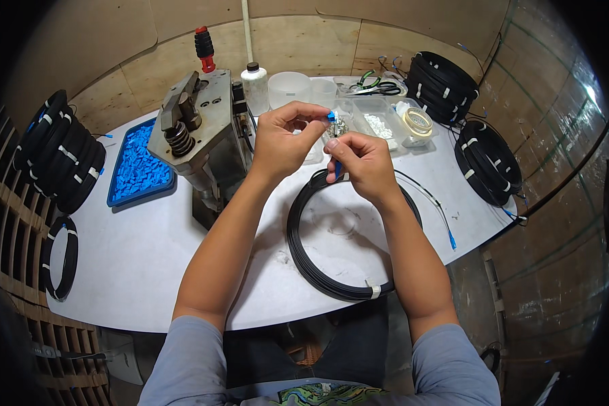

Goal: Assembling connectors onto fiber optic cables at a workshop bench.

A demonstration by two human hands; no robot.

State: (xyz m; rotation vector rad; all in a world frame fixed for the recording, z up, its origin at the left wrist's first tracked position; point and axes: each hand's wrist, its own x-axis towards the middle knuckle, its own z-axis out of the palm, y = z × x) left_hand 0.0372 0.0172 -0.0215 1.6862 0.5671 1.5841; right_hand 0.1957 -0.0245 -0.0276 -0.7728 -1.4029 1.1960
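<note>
My left hand [285, 139] pinches a small blue plastic connector piece [331, 116] between thumb and forefinger. Just below and to the right, my right hand [364, 162] is closed on a cable end with a blue boot [338, 169], whose tip points up at the blue piece. Whether the two parts touch is too small to tell. Under my hands lies a coil of black cable [298, 250], tied with white bands. Its other end runs off to the right and finishes in a blue connector [452, 240].
A metal press [203, 108] with a red-and-black handle stands left of my hands. Beside it sits a dark blue tray [118, 201] of small blue parts. Behind are a white bottle [254, 88], plastic tubs [289, 88] and tape rolls [418, 122]. Cable coils [61, 152] flank both sides.
</note>
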